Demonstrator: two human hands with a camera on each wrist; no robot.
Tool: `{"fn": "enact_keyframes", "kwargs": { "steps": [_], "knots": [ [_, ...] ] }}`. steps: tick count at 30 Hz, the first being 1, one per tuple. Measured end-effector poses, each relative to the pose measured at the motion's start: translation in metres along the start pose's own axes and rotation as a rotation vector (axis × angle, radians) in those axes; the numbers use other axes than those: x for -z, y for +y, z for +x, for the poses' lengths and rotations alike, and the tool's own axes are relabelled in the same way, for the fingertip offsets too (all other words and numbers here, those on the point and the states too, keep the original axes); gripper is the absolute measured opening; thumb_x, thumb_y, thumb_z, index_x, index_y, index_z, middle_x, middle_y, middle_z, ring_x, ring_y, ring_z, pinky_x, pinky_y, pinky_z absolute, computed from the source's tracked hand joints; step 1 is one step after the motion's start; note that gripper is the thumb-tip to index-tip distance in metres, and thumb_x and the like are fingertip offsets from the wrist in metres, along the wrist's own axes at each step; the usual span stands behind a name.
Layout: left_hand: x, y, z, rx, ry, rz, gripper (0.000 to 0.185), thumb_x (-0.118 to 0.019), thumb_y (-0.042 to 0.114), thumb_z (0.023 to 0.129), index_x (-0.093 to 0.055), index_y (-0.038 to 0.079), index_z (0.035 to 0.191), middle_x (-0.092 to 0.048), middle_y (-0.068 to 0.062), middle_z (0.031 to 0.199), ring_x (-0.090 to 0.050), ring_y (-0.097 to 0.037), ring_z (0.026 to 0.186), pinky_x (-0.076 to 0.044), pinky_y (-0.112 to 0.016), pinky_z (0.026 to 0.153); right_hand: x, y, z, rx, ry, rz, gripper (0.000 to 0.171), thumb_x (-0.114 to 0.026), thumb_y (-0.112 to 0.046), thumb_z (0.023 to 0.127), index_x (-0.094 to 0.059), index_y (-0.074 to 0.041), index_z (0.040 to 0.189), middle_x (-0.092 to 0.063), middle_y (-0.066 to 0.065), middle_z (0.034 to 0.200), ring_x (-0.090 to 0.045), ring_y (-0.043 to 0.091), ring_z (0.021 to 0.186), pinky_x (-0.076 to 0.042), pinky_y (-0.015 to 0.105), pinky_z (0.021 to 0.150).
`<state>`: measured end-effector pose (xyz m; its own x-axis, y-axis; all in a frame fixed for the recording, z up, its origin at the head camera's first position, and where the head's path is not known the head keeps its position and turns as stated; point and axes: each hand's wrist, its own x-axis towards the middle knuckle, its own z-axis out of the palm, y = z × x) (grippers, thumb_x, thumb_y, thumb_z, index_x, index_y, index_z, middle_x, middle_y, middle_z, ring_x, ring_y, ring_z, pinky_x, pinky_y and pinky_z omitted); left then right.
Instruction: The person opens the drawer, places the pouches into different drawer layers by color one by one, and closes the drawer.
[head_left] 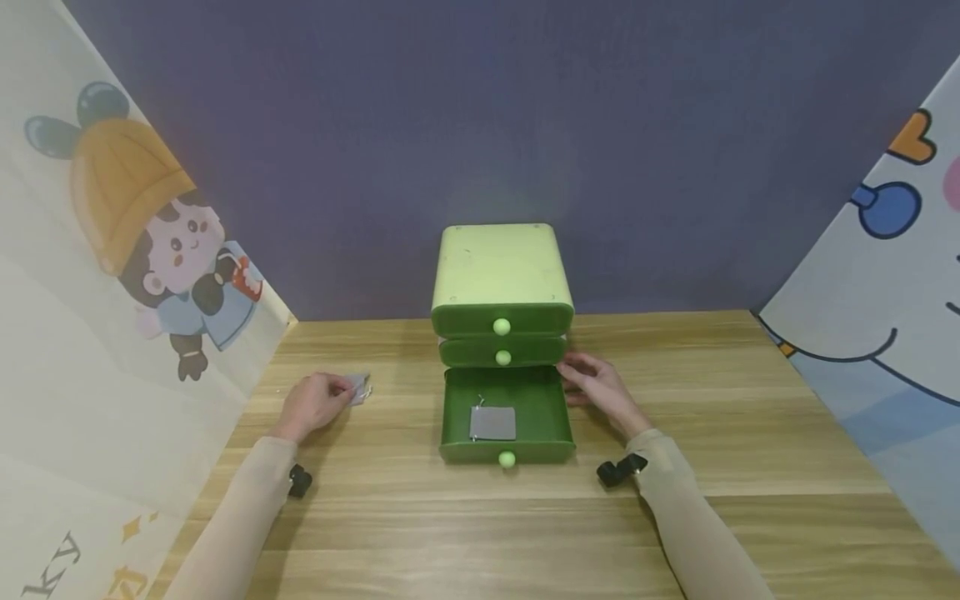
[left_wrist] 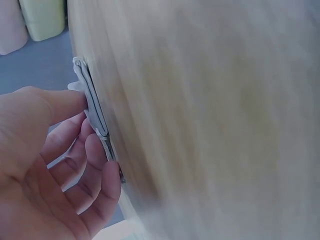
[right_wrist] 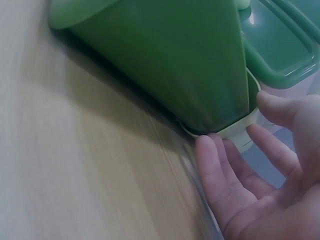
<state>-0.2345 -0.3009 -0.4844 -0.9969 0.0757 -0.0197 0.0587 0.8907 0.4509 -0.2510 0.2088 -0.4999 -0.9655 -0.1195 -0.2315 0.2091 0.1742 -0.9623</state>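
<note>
On the table stands a small pale-green drawer cabinet (head_left: 498,262) with dark green drawers and round light-green knobs. Its bottom drawer (head_left: 540,417) is pulled out, and a small grey drawstring pouch (head_left: 492,423) lies flat inside. To the left, my left hand (head_left: 311,404) pinches another grey drawstring pouch (left_wrist: 95,102) between thumb and fingers, close over the table. The fingers partly cover it in the head view. My right hand (head_left: 600,392) touches the cabinet's right side beside the open drawer, with the thumb at the front edge of the casing (right_wrist: 240,127) and fairly straight fingers.
The wooden table (head_left: 390,533) reaches back to a dark blue wall panel (head_left: 337,167). Cartoon-printed panels flank it, on the left (head_left: 90,350) and on the right (head_left: 847,292). The upper two drawers, top (head_left: 465,321) and middle (head_left: 468,352), are closed.
</note>
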Motion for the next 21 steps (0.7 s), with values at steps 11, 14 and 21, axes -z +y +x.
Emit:
{"fn": "enact_keyframes", "kwargs": {
  "steps": [11, 14, 21],
  "knots": [
    [0.002, -0.002, -0.005, -0.034, 0.024, 0.005, 0.024, -0.071, 0.024, 0.101, -0.08, 0.004, 0.108, -0.079, -0.019, 0.112, -0.071, -0.029, 0.093, -0.055, -0.044, 0.079, 0.001, 0.001, 0.0, 0.002, -0.014, 0.009, 0.065, -0.067, -0.028, 0.106, -0.042, -0.003, 0.16, -0.048, 0.026, 0.159, -0.07, 0.02, 0.108, -0.064, 0.036, 0.091],
    [0.003, -0.001, -0.007, -0.04, 0.035, -0.003, 0.022, -0.071, 0.024, 0.101, -0.081, 0.005, 0.107, -0.079, -0.02, 0.113, -0.073, -0.032, 0.098, -0.056, -0.049, 0.083, 0.001, 0.0, 0.0, 0.004, -0.017, 0.014, 0.066, -0.068, -0.028, 0.106, -0.041, -0.002, 0.16, -0.048, 0.027, 0.159, -0.07, 0.02, 0.109, -0.064, 0.036, 0.091],
    [0.008, 0.002, -0.011, -0.04, 0.045, -0.019, 0.02, -0.07, 0.024, 0.102, -0.08, 0.007, 0.108, -0.08, -0.018, 0.111, -0.075, -0.03, 0.093, -0.056, -0.044, 0.078, 0.001, 0.0, 0.001, 0.002, -0.015, 0.017, 0.066, -0.068, -0.029, 0.106, -0.041, -0.002, 0.161, -0.048, 0.026, 0.16, -0.07, 0.02, 0.107, -0.065, 0.034, 0.089]
  ]
}}
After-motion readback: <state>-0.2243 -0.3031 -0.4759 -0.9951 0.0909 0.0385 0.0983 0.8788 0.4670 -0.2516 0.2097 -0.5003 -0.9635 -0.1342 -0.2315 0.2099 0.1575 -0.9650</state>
